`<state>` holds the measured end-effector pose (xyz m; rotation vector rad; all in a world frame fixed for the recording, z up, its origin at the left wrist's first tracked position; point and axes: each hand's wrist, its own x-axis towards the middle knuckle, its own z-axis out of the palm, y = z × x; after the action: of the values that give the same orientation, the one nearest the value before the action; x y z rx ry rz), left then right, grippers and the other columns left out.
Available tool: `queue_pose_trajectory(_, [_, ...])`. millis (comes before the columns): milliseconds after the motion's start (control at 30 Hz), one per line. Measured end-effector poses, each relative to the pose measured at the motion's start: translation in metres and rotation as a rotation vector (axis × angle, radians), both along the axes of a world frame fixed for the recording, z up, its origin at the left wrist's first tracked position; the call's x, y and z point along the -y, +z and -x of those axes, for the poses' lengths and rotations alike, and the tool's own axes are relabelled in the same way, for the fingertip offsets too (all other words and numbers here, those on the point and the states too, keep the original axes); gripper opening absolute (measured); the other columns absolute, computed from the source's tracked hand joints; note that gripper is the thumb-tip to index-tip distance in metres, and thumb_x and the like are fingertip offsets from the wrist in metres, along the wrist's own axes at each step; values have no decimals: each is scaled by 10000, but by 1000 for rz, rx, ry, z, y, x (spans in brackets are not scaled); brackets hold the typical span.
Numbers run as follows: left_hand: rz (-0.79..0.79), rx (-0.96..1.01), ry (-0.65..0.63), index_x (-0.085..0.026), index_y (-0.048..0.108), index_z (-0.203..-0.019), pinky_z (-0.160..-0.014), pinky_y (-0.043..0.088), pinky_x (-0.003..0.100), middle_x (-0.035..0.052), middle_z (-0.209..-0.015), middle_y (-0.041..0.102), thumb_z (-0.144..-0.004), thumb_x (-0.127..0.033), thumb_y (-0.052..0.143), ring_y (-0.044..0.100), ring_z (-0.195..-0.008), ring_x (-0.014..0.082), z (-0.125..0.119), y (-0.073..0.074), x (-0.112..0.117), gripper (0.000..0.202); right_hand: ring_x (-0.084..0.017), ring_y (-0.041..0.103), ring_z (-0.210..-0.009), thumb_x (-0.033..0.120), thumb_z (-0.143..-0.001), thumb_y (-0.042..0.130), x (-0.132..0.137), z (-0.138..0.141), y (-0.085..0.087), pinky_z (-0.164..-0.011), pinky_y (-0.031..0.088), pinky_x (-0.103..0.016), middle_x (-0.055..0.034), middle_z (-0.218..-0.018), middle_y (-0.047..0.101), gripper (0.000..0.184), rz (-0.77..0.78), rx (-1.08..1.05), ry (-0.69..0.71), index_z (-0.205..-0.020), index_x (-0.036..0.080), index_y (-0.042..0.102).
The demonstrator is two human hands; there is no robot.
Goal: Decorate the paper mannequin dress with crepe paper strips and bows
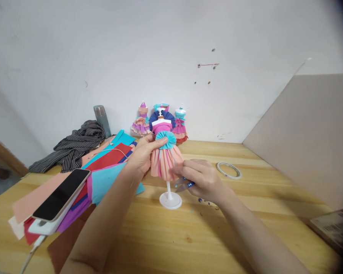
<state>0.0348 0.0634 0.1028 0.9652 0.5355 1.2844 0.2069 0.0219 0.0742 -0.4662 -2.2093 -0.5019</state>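
Observation:
A small mannequin point(163, 152) on a white stand point(170, 199) wears a paper dress with a pink top, a teal rosette at the waist and a peach pleated skirt. My left hand point(143, 154) is closed on the dress at the waist, its thumb on the rosette. My right hand point(201, 177) is at the skirt's lower right edge, fingers closed round small blue-handled scissors point(185, 185). Both forearms reach in from below.
Sheets of coloured paper point(108, 169) lie spread at the left with a phone point(61, 194) on top. Striped cloth point(71, 146) and a grey bottle point(102, 120) sit behind. Three other dressed mannequins point(160, 120) stand by the wall. A tape ring point(229, 170) lies at the right.

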Motion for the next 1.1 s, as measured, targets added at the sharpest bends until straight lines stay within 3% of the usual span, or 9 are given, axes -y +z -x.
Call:
queue_pose_trajectory(133, [30, 8, -5, -103, 654, -722, -695, 467, 262, 15, -676, 675, -614, -137, 775, 599, -615, 107, 3, 0, -4, 166, -113, 431, -483, 71, -863, 460, -1, 0, -1, -484, 312, -250, 9, -583, 550, 186, -15, 27, 9, -925, 168, 606])
queue_pose_trajectory(233, [26, 2, -30, -104, 652, -729, -693, 471, 258, 16, -679, 675, -619, -136, 773, 604, -616, 106, 1, -3, -5, 167, -113, 456, -493, 75, -867, 454, -3, -1, -4, -481, 316, -248, 5, -601, 570, 249, -37, 29, -77, -1033, 166, 616])
queue_pose_trajectory(333, [39, -17, -66, -107, 648, -729, -672, 479, 257, 13, -675, 671, -618, -139, 776, 611, -614, 111, -2, -7, -5, 173, -113, 505, -513, 80, -861, 459, -6, -2, -5, -485, 344, -242, -17, -623, 613, 211, -13, -13, -133, -925, 164, 642])
queue_pose_trajectory(567, [111, 25, -95, -104, 655, -728, -748, 504, 275, 21, -700, 693, -653, -122, 747, 632, -629, 120, 0, -7, -13, 120, -103, 537, -530, 132, -855, 505, 6, -3, 6, -514, 405, -232, -18, -662, 659, 176, 408, -179, 34, -830, 193, 668])
queue_pose_trajectory(667, [225, 75, -102, -110, 658, -758, -810, 512, 314, 31, -703, 700, -714, -144, 708, 656, -651, 147, 5, -5, -18, 75, -87, 451, -476, 202, -826, 587, 14, -5, 12, -463, 362, -232, 5, -600, 591, 113, 647, -411, -16, -779, 183, 688])
queue_pose_trajectory(733, [299, 93, -120, -116, 657, -791, -830, 518, 347, 44, -711, 706, -750, -175, 686, 677, -693, 179, 8, -4, -20, 78, -78, 372, -448, 238, -800, 633, 17, -8, 15, -436, 317, -230, 33, -545, 499, 130, 729, -494, -34, -881, 177, 713])
queue_pose_trajectory(867, [363, 44, -162, -102, 663, -837, -792, 539, 379, 80, -735, 715, -768, -260, 691, 692, -709, 220, 12, -1, -21, 174, -84, 327, -457, 217, -757, 679, 18, -8, 15, -448, 306, -235, 48, -556, 461, 401, 669, -392, -22, -1157, 209, 666])
queue_pose_trajectory(1000, [382, 3, -206, -90, 669, -835, -748, 548, 384, 103, -761, 719, -784, -291, 678, 685, -676, 217, 10, -1, -19, 208, -80, 340, -465, 213, -799, 626, 17, 0, 12, -466, 318, -232, 42, -525, 445, 119, 563, -491, -122, -850, 194, 731])
queue_pose_trajectory(1100, [379, -18, -235, -84, 675, -859, -745, 545, 393, 112, -772, 719, -785, -317, 676, 685, -689, 229, 7, -1, -17, 244, -73, 328, -460, 228, -783, 632, 18, 3, 13, -452, 302, -228, 54, -509, 397, 95, 621, -598, -128, -761, 173, 705])
